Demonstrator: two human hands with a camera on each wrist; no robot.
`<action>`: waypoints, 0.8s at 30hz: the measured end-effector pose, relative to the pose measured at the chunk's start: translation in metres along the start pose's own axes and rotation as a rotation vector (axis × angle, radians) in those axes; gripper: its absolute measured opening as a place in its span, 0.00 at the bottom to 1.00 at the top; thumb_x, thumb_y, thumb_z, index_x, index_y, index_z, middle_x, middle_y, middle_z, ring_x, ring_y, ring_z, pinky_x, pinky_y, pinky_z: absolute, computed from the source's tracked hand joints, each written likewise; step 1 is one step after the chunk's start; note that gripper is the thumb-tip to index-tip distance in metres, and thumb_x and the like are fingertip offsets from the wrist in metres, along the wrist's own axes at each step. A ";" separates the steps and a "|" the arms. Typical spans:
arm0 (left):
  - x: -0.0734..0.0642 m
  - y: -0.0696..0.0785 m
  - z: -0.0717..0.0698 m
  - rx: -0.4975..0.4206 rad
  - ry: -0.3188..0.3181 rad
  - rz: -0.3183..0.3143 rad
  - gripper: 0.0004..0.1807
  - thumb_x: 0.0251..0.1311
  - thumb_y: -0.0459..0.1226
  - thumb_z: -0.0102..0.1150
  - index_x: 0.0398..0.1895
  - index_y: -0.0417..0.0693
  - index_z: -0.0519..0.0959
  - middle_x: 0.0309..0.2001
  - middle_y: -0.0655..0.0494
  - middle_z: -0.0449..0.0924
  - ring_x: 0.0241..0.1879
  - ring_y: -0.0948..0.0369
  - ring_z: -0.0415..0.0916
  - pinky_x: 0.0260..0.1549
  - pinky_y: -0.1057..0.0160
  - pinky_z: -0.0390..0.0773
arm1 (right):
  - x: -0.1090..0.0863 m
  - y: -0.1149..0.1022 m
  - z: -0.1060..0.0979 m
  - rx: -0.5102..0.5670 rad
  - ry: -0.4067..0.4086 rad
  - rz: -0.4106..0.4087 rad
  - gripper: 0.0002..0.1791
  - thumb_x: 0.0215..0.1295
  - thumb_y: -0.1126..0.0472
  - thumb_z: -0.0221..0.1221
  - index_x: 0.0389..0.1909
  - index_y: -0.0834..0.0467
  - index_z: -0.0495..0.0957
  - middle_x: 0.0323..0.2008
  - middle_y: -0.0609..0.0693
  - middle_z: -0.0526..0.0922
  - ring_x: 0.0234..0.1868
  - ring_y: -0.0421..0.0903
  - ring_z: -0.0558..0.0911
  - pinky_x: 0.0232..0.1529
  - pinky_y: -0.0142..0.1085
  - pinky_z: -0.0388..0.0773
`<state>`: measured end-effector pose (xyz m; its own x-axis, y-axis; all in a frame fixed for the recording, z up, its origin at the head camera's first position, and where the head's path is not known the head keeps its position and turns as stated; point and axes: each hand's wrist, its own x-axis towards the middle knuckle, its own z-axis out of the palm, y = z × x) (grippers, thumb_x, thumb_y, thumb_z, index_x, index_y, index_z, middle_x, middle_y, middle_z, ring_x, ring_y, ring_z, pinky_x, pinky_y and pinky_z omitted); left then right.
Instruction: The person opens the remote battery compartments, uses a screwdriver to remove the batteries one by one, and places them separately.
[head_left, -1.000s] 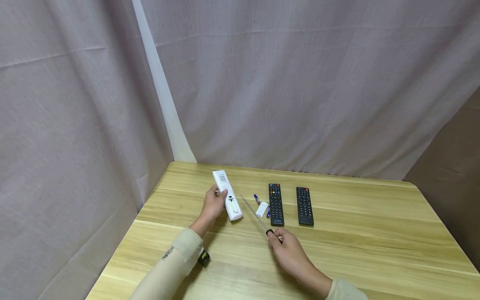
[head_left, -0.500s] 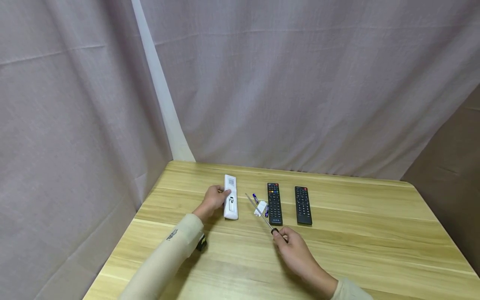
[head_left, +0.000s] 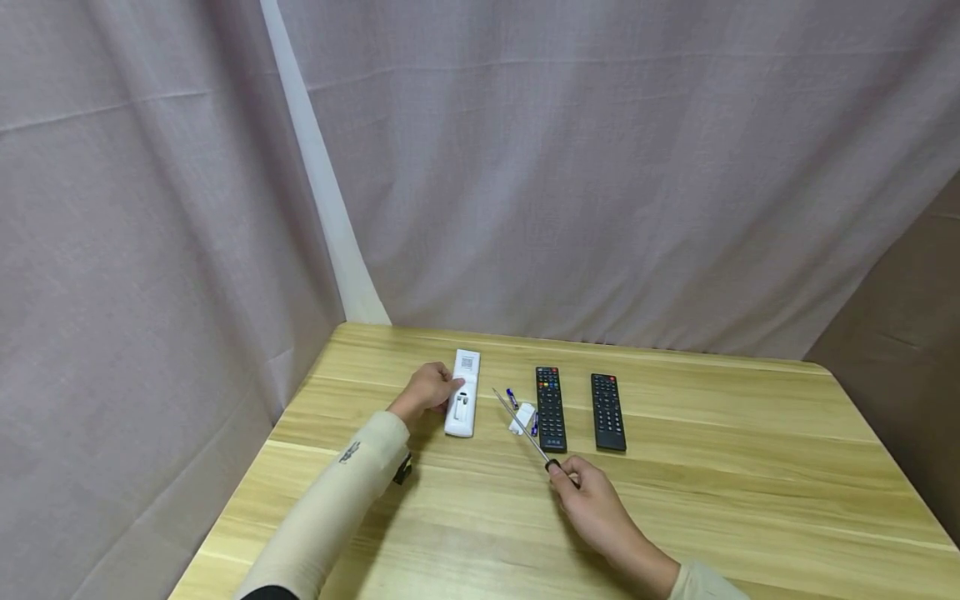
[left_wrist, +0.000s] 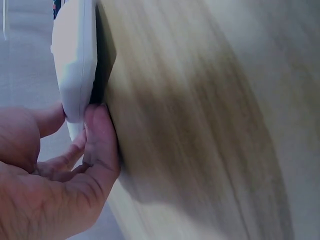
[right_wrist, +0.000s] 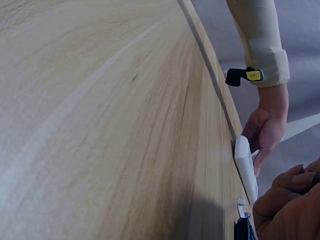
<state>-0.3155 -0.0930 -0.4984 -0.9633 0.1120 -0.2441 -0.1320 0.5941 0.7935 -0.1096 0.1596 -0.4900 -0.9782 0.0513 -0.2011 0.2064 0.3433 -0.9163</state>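
Back side up, a white remote control (head_left: 463, 423) shows its uncovered battery compartment in the head view. My left hand (head_left: 429, 390) pinches its left edge, thumb on top and fingers at the side and underneath. The left wrist view has the remote close over the table, a dark shadow beside it. My right hand (head_left: 596, 504) grips a screwdriver (head_left: 531, 437) by its dark handle, the shaft pointing forward and left. Its tip stands apart from the white remote and near a small battery (head_left: 512, 398). The screwdriver's shaft overlaps a white battery cover (head_left: 525, 413) in this view.
A second battery (head_left: 535, 425) lies between the cover and a black remote control (head_left: 551, 417). Farther right lies another black remote control (head_left: 608, 417). Grey curtains (head_left: 562, 183) hang behind the wooden table (head_left: 750, 467). A black strap device (right_wrist: 245, 76) sits on the left wrist.
My left hand has brought the white remote rightward, turned it straighter and lowered it toward the table. My right hand and the screwdriver have shifted slightly right.
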 end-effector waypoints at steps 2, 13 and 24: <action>0.001 0.000 0.000 0.022 -0.007 0.007 0.14 0.75 0.41 0.65 0.42 0.38 0.77 0.32 0.52 0.77 0.24 0.63 0.77 0.23 0.68 0.85 | 0.000 0.000 0.000 0.004 -0.002 0.000 0.15 0.83 0.57 0.54 0.41 0.65 0.77 0.17 0.43 0.67 0.17 0.38 0.62 0.17 0.28 0.57; 0.000 -0.001 -0.005 0.182 -0.055 0.057 0.14 0.79 0.45 0.58 0.45 0.43 0.73 0.32 0.54 0.75 0.26 0.63 0.74 0.21 0.70 0.74 | 0.001 -0.001 -0.001 -0.002 0.002 0.006 0.14 0.83 0.57 0.54 0.41 0.65 0.77 0.17 0.43 0.68 0.18 0.38 0.62 0.18 0.28 0.58; -0.007 -0.018 -0.004 0.093 0.004 0.102 0.17 0.78 0.46 0.59 0.50 0.39 0.77 0.38 0.50 0.78 0.31 0.60 0.74 0.27 0.69 0.74 | 0.003 0.001 -0.010 -0.023 0.019 -0.024 0.14 0.83 0.57 0.54 0.41 0.65 0.77 0.18 0.44 0.68 0.18 0.37 0.63 0.20 0.29 0.61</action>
<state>-0.3073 -0.1075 -0.5092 -0.9714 0.1724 -0.1629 -0.0117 0.6512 0.7588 -0.1130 0.1697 -0.4879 -0.9831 0.0607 -0.1725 0.1827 0.3659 -0.9125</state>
